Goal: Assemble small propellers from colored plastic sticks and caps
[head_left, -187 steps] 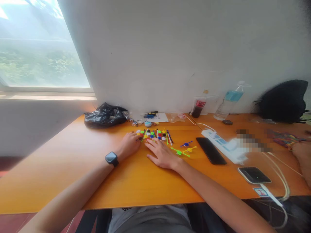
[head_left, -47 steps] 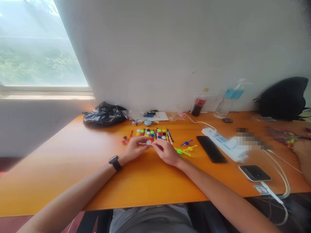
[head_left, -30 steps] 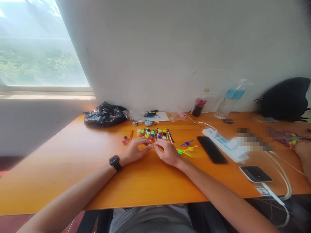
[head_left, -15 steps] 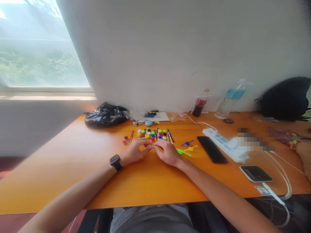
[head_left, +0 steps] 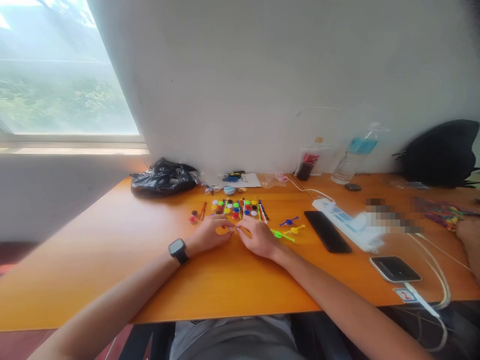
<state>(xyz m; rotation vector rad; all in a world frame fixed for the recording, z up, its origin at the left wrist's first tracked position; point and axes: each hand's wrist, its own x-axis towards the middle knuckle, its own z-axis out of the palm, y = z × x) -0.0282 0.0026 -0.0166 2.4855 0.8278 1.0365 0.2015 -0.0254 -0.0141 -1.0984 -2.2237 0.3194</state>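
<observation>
My left hand (head_left: 210, 232) and my right hand (head_left: 257, 235) meet fingertip to fingertip low over the desk. Both are pinched around something small and pale that I cannot make out. Just beyond the fingers lie rows of small coloured discs (head_left: 236, 205) and thin plastic sticks (head_left: 261, 210). Near the left hand are a red disc (head_left: 192, 219) and an orange stick (head_left: 203, 210). To the right of my right hand sit a green arrow-shaped spinner (head_left: 278, 234), a yellow spinner (head_left: 294, 229) and a blue spinner (head_left: 289, 221).
A black plastic bag (head_left: 163, 178) lies at the back left. To the right are a black phone (head_left: 327, 231), a white power strip (head_left: 347, 220), a power bank (head_left: 395, 268) and cables. A cola bottle (head_left: 308, 165) and a water bottle (head_left: 347, 162) stand by the wall.
My fingertips have shifted slightly, the right ones a little to the left, and the wrist watch's screen has brightened. The parts on the desk have not moved.
</observation>
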